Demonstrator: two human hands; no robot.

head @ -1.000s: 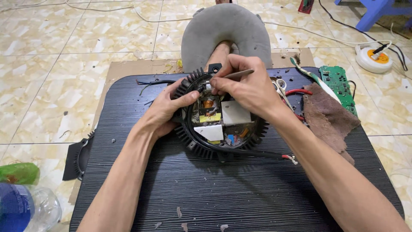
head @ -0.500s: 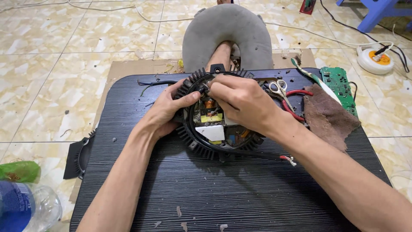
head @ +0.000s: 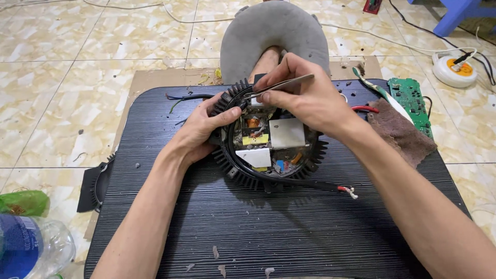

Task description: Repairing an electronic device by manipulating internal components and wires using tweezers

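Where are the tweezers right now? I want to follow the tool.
In the head view the tweezers are pinched in the right hand, tips pointing left over the upper rim of the round black finned housing, which the left hand steadies.

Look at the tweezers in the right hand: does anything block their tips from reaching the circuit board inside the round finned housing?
Nothing visible does. The tweezers in the right hand already point into the open housing at its far rim. The left hand grips the left rim, clear of the tips. The black cable loops along the inner edge.
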